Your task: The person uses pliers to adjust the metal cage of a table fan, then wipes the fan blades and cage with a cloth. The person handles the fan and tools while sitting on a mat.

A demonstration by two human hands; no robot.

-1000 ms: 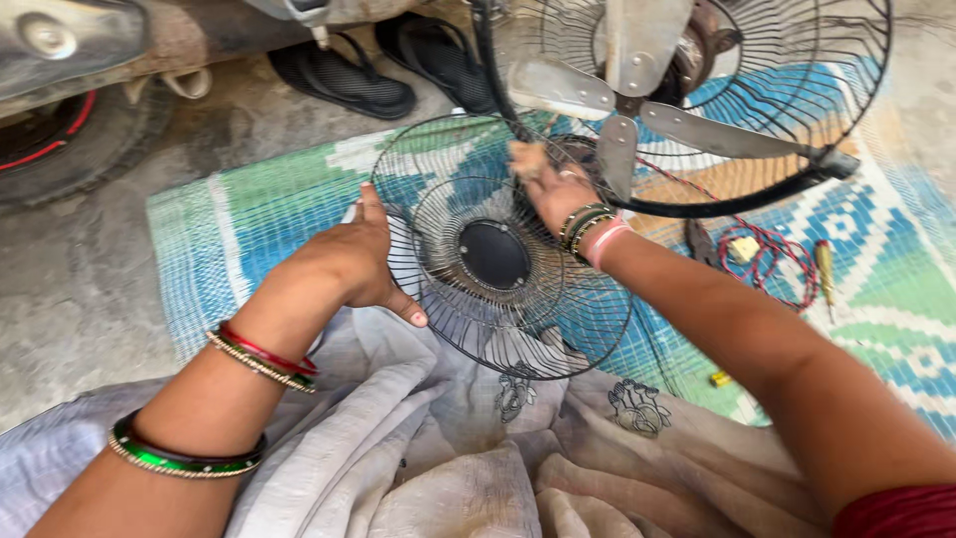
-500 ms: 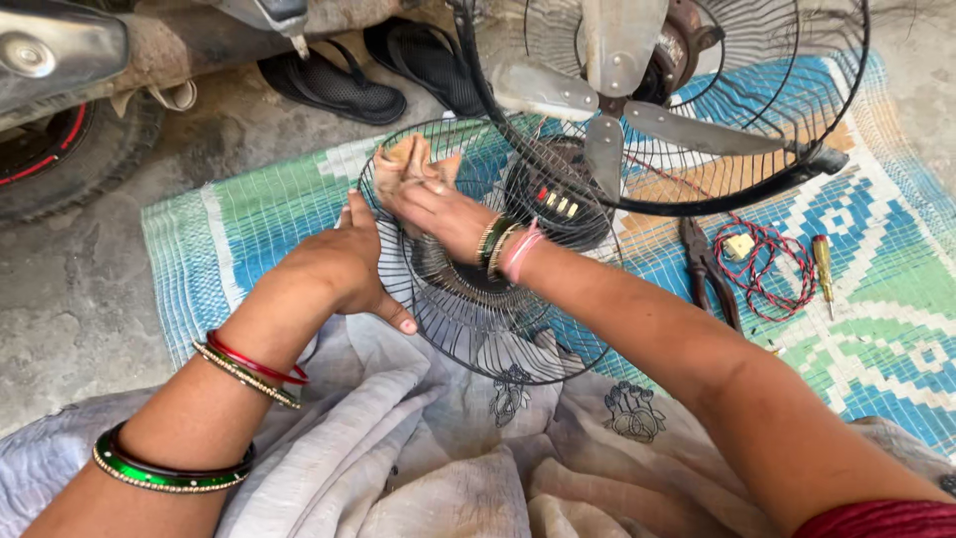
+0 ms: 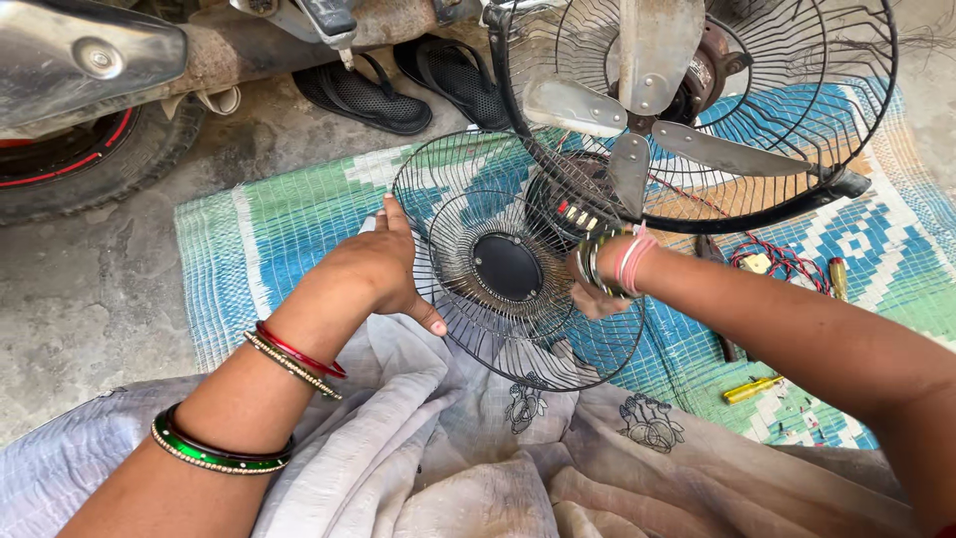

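A woven green, blue and white plastic mat (image 3: 269,234) covers the concrete floor. Two black rubber sandals (image 3: 403,85) lie beside a motorcycle's black tyre (image 3: 90,169) (red-striped rim). A yellow-handled screwdriver (image 3: 754,389) and tangled red wires (image 3: 787,264) rest on the mat.

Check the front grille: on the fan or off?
Off. The front grille is held apart from the fan, whose blades show bare.

No packages, labels, signs or screens are in view.
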